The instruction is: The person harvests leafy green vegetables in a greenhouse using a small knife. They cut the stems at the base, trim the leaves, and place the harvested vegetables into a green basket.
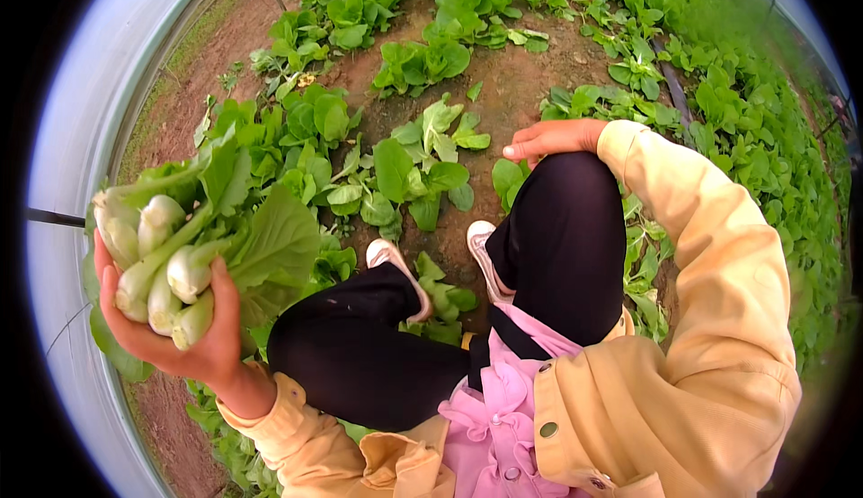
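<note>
A bunch of leafy greens with thick white stem bases is gripped in my left hand, raised at the left of the view. The cut ends point toward me and the broad leaves hang away to the right. My right hand rests on my right knee, its fingers together and partly curled; its palm side is hidden and I see nothing held in it. Leafy green plants grow in the brown soil just beyond my feet, and one small plant stands right below my right fingers.
Rows of the same greens fill the right side and the far part of the bed. A dark hose or strip lies among them. At the left, pale plastic sheeting curves along the bed's edge. My shoes stand on soil between plants.
</note>
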A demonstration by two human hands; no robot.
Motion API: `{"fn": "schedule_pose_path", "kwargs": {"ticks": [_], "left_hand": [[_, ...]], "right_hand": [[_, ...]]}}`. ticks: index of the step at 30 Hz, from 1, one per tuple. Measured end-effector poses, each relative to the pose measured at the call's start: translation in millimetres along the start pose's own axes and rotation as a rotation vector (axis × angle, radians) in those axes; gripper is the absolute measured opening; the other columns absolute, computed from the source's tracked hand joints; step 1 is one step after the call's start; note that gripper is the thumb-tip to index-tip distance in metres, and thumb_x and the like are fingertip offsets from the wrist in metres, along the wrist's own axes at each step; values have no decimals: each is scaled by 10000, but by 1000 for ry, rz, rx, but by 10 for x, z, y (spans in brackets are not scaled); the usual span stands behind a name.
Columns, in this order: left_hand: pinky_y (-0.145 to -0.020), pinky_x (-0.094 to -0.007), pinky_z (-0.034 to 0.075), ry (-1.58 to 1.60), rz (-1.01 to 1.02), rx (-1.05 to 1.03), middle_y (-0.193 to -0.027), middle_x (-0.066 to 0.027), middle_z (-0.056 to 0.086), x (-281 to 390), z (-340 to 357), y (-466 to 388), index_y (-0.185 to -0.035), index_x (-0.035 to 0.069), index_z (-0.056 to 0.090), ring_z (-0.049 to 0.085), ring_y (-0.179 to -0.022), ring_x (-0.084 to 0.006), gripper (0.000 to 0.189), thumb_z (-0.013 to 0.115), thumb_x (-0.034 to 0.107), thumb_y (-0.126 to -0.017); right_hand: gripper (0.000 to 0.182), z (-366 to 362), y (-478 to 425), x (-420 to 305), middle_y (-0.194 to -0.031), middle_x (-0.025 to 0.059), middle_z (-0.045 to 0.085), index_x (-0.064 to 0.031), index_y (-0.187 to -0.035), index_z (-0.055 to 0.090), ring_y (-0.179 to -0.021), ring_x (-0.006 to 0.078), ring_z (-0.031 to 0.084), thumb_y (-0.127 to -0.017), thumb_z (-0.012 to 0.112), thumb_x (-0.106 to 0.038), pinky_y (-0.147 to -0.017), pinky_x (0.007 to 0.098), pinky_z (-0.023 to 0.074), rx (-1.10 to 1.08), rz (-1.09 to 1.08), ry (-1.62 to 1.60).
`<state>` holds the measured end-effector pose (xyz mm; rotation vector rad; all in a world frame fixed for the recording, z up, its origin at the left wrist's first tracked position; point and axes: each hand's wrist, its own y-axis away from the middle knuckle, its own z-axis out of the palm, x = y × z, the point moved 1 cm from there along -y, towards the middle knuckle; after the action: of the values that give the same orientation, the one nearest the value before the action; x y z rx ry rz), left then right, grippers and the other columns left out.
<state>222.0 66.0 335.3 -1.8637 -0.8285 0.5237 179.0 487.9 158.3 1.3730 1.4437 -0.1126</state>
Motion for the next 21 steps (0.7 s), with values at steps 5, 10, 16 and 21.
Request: {"fn": "schedule_pose_path", "kwargs": {"ticks": [5,10,16,21], "left_hand": [[-1045,-475,381,173,19,56,-1341,-272,457,102,289,-36,-1296,-20,381,475,-1231,-380,811,795,-10,-599],[-1059,-456,365,446,16,57,-1377,-232,427,235,1022,49,-1321,8,351,445,-1258,-356,842,796,-20,-607],[-1079,-440,344,642,-52,-61,-1372,-208,434,371,1840,127,-1338,15,335,442,-1265,-334,850,792,-27,-623],[-1077,-426,351,744,-97,-153,-1378,-186,434,580,2035,143,-1338,-3,369,454,-1255,-312,814,784,-26,-637]], "right_hand": [[815,32,109,-42,-1047,129,612,6,-1137,613,-1003,240,566,-807,509,-732,-892,352,421,12,25,124],[816,128,372,-15,-1002,169,628,22,-1067,647,-971,269,589,-809,493,-736,-854,379,448,294,10,89],[474,534,997,784,-627,-24,467,-79,-791,536,-594,66,415,-953,475,-520,-582,224,345,1194,-93,-558],[356,1985,1739,1795,-694,63,592,-32,-807,593,-674,126,565,-921,562,-367,-632,290,450,1514,551,-807]]}}
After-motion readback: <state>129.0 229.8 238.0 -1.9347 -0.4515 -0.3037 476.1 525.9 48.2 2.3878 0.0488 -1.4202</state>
